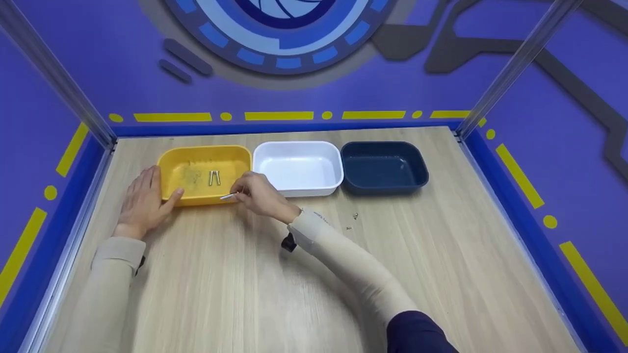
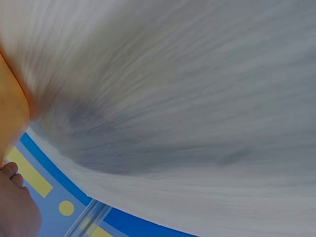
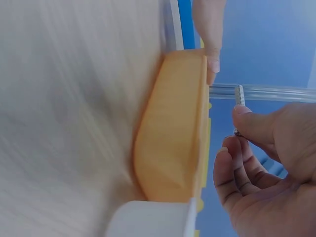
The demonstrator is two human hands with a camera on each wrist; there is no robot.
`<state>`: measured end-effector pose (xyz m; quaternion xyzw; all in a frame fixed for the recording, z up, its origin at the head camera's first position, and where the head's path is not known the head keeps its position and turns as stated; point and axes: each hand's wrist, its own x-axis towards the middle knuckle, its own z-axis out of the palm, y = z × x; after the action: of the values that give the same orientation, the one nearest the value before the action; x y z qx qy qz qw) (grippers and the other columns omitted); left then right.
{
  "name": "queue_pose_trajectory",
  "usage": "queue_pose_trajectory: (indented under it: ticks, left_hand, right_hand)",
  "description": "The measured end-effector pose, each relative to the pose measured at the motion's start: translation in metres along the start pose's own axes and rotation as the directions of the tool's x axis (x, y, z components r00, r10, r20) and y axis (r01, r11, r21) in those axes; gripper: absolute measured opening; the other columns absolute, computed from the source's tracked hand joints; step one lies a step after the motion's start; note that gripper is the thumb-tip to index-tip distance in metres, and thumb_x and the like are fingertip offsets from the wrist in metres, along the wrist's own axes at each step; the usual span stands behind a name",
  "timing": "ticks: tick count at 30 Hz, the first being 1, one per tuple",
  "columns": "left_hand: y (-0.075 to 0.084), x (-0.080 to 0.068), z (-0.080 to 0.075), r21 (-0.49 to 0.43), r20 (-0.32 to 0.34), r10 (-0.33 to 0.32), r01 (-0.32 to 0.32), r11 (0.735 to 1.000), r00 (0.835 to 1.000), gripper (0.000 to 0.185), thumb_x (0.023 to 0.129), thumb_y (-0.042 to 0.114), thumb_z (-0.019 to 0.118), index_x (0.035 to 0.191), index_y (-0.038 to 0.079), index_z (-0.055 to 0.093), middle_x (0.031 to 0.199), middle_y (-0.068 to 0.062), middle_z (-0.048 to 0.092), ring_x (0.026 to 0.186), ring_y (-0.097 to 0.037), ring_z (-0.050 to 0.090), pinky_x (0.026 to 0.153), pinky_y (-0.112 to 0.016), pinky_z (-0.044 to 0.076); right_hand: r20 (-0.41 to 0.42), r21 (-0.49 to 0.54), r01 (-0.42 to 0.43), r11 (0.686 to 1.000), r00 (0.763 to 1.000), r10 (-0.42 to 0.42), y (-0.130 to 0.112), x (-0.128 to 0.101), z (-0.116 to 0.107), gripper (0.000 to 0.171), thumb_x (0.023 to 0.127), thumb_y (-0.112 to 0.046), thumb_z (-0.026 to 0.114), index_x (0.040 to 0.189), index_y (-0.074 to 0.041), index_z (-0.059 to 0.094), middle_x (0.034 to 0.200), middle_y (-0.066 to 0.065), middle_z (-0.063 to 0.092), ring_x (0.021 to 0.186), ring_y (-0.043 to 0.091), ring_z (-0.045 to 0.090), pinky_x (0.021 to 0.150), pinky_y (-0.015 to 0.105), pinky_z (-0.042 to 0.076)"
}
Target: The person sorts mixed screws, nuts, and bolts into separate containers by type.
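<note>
Silver threaded screw (image 3: 240,96), pinched in right fingers (image 3: 224,170), by yellow tray's (image 1: 196,201) front rim.

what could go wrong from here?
1. The screw pinched in the right hand might slip and, at the yellow bin's near rim, land on the table.
2. The two tiny metal pieces lie loose near the right sleeve, which could brush them away.
3. The left hand, against the bin's side, might nudge it.

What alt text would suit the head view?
A right hand pinches a screw by a yellow tray holding two metal pieces; the left hand touches the tray's side. A white tray and a dark tray stand alongside.
</note>
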<state>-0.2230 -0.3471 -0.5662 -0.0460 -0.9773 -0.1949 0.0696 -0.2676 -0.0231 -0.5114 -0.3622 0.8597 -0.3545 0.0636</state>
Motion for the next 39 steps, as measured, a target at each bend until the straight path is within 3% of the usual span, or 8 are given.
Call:
queue_pose_trajectory:
  ticks: [15,23,26,33,39]
  left_hand:
    - [0.001,0.000,0.001,0.009,-0.008,0.000,0.000,1.000,1.000,0.097,0.109,0.060,0.044,0.165,-0.012,0.013,0.169,-0.040,0.021,0.156,-0.058,0.021,0.131,-0.068,0.014]
    - [0.002,-0.001,0.001,0.010,-0.007,-0.034,0.034,0.999,0.999,0.099,0.108,0.063,0.043,0.166,-0.010,0.012,0.170,-0.038,0.021,0.158,-0.056,0.020,0.133,-0.065,0.012]
    - [0.002,-0.001,0.002,0.009,-0.005,-0.026,0.026,1.000,1.000,0.098,0.108,0.063,0.042,0.166,-0.011,0.012,0.170,-0.038,0.020,0.158,-0.056,0.020,0.133,-0.066,0.013]
    - [0.002,0.000,0.002,0.030,0.000,-0.015,0.015,0.999,1.000,0.098,0.108,0.062,0.042,0.166,-0.012,0.014,0.169,-0.039,0.021,0.157,-0.057,0.021,0.132,-0.067,0.014]
    - [0.002,0.001,0.001,0.048,0.005,-0.024,0.024,0.999,1.000,0.099,0.108,0.064,0.042,0.166,-0.012,0.014,0.169,-0.039,0.021,0.157,-0.057,0.021,0.132,-0.066,0.014]
  right_hand:
    - [0.010,-0.020,-0.018,1.000,1.000,0.019,-0.010,0.030,-0.010,0.016,0.107,-0.012,0.066,0.111,-0.006,0.080,0.104,0.004,0.070,0.090,0.011,0.062,0.072,0.015,0.051]
    - [0.008,-0.049,-0.023,0.999,1.000,0.024,-0.012,0.047,-0.008,0.018,0.106,-0.009,0.065,0.115,-0.005,0.081,0.109,0.005,0.074,0.099,0.013,0.064,0.084,0.019,0.055]
    - [0.008,-0.040,-0.050,0.998,0.999,0.050,-0.012,0.054,-0.007,0.019,0.107,-0.009,0.064,0.116,-0.005,0.080,0.111,0.004,0.073,0.099,0.011,0.062,0.085,0.018,0.054]
    - [0.055,0.066,-0.218,0.974,0.975,0.215,-0.010,0.070,-0.002,0.018,0.109,-0.011,0.062,0.118,-0.008,0.078,0.107,0.000,0.072,0.076,0.011,0.067,0.059,0.020,0.057]
    - [0.022,0.022,-0.216,0.976,0.976,0.216,-0.005,0.080,0.001,0.018,0.108,-0.009,0.063,0.115,-0.006,0.080,0.105,0.001,0.076,0.088,0.009,0.064,0.074,0.019,0.054]
